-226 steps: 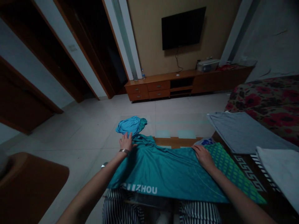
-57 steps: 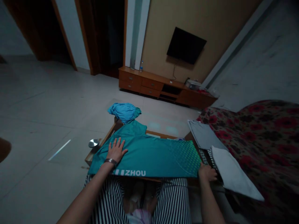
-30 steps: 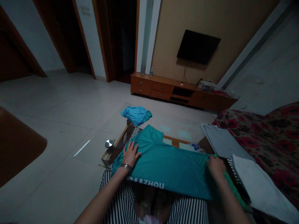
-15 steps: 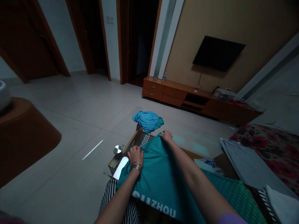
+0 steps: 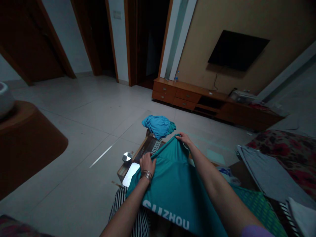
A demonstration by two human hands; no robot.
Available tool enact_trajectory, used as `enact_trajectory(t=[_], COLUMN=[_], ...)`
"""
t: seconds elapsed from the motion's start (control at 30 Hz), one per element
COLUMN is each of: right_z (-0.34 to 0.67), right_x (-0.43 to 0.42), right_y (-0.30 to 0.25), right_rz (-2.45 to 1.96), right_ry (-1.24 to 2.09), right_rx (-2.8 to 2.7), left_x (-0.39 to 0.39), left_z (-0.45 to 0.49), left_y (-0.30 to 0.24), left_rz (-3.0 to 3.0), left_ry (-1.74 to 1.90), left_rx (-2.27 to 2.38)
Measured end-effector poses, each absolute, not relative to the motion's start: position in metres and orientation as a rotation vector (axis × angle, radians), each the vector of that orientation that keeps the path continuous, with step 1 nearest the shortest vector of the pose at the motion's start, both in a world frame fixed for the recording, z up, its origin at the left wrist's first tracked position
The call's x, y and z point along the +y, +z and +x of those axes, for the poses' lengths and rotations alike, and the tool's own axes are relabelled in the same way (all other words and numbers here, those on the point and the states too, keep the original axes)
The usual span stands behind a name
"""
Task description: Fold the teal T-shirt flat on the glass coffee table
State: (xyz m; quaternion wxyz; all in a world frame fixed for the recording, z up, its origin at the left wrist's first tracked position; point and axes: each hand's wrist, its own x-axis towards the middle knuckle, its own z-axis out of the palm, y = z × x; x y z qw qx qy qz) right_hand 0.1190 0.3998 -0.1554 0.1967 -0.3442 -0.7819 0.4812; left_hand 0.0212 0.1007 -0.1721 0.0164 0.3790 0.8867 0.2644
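A teal T-shirt (image 5: 172, 184) with white "SUZHOU" lettering stretches over my lap and the low table in front of me. My right hand (image 5: 184, 139) pinches its far edge and holds that part up, so the upper edge runs taut. Closed on the same edge further left is my left hand (image 5: 147, 165), with bangles at the wrist. Parts of the shirt near my right forearm are hidden. Beyond my hands, a crumpled blue garment (image 5: 158, 125) lies at the table's far end, with a darker teal piece of cloth (image 5: 172, 127) beside it.
The low table (image 5: 145, 148) bears a round silver object (image 5: 127, 157) and a bright white patch. To the right are a grey folded cloth (image 5: 264, 171), a green patterned cloth (image 5: 259, 207) and floral fabric (image 5: 281, 144). A brown armrest (image 5: 34, 141) stands left. A TV cabinet (image 5: 187, 97) lines the wall.
My right hand has raised the shirt's far edge slightly, and that edge is now straighter and tauter. My left hand stays on the shirt. The whole view has shifted a little.
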Motion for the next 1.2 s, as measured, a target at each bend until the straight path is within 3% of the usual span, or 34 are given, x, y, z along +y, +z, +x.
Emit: enact_trajectory(t=[0.37, 0.77, 1.2], right_z=[0.106, 0.122, 0.164], right_x=[0.397, 0.389, 0.376], right_y=[-0.139, -0.111, -0.064], right_rz=[-0.854, -0.868, -0.713], right_ry=[1.398, 1.344, 1.236], right_rx=[-2.177, -2.274, -2.339], left_x=[0.158, 0.170, 0.172], left_z=[-0.022, -0.055, -0.059], left_y=[-0.144, -0.171, -0.159], left_rz=[1.028, 1.155, 1.184], left_ry=[0.472, 0.502, 0.548], left_rx=[2.478, 2.372, 2.229])
